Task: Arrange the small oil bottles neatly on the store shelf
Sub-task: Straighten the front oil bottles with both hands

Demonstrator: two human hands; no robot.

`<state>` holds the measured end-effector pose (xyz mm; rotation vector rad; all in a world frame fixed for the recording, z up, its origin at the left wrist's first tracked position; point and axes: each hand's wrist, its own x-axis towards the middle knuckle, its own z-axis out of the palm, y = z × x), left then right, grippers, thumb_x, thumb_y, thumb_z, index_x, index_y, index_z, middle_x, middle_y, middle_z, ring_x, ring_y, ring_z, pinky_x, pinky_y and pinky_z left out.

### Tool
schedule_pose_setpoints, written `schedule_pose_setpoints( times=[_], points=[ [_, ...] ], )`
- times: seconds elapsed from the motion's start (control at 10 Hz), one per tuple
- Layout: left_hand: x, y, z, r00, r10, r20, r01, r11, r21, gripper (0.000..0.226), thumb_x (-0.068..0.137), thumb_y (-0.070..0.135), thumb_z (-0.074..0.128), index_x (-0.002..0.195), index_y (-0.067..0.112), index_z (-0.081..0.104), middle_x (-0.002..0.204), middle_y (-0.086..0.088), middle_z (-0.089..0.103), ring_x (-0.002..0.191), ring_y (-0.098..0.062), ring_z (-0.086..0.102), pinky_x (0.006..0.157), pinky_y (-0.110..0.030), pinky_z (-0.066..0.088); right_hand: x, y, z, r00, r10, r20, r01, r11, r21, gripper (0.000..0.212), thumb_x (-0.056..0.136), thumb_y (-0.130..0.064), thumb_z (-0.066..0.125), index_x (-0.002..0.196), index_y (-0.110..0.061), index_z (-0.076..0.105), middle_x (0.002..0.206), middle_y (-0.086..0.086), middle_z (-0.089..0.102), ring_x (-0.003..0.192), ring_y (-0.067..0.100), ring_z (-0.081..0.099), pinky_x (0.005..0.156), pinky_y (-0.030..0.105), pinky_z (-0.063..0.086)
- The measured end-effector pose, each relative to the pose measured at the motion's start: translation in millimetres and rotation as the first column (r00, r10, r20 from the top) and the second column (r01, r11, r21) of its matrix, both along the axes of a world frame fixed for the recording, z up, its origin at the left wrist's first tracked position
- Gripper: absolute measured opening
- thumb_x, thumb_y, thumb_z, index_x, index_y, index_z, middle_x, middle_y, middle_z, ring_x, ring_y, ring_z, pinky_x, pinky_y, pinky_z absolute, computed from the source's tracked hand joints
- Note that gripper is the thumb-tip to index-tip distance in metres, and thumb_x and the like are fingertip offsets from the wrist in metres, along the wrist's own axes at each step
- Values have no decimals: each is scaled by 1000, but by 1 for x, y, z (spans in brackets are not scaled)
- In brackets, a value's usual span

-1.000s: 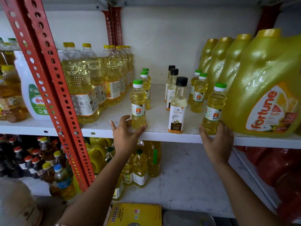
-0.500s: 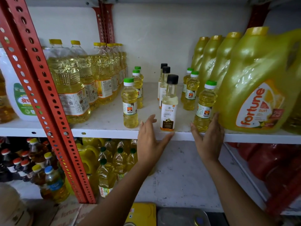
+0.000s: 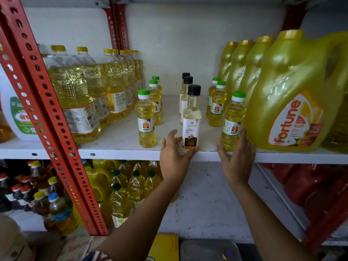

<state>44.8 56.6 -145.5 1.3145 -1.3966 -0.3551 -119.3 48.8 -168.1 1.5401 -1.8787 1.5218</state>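
On the white shelf (image 3: 120, 140) small bottles stand in three rows running front to back. The left row has green-capped yellow oil bottles (image 3: 146, 119), the middle row black-capped coconut oil bottles (image 3: 191, 117), the right row green-capped oil bottles (image 3: 233, 121). My left hand (image 3: 174, 157) is at the shelf's front edge, fingers apart, cupped around the base of the front coconut oil bottle without closing on it. My right hand (image 3: 236, 159) is open, its palm against the base of the front right oil bottle, fingers next to the big jug.
Tall oil bottles (image 3: 75, 95) fill the shelf's left side, big yellow Fortune jugs (image 3: 293, 95) the right. A red perforated upright (image 3: 47, 113) crosses the left front. The lower shelf holds more bottles (image 3: 130, 189) and red jugs (image 3: 310, 187).
My left hand has moved right, from the front left green-capped bottle to the front coconut oil bottle. My right hand has stayed at the front right bottle. The view shifted slightly.
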Motion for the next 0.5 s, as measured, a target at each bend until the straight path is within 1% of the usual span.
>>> schedule_pose_setpoints(
  times=[0.2,0.3,0.4,0.5],
  points=[
    [-2,-1,1,1000,9,12,-9,1000,-4,78,66,46,77,131,27,38,124,1,64,123,-22,54,92,-45,52,0,1,0,1000,7,4,-7,1000,6,85,89,-37,71,148,9,33,143,29,49,131,42,48,118,50,25],
    [0,1,6,999,-20,45,19,999,31,85,66,50,76,135,25,33,129,-1,62,125,-24,53,94,-46,51,1,3,3,1000,23,19,-24,999,34,86,89,-39,70,149,8,31,144,29,48,132,41,47,118,50,25],
    [5,5,13,995,-50,81,51,999,-12,88,67,57,71,138,25,29,134,-2,58,123,-22,54,91,-38,51,1,7,8,997,75,26,-76,997,26,91,88,-43,69,152,6,27,149,27,43,136,41,43,118,53,26],
    [8,7,39,988,-5,151,33,983,-179,79,76,61,60,139,25,28,140,0,50,128,-19,48,95,-36,49,9,13,33,997,76,34,-73,994,-81,89,92,-51,62,151,6,26,151,27,39,138,42,40,114,59,30]
  ],
)
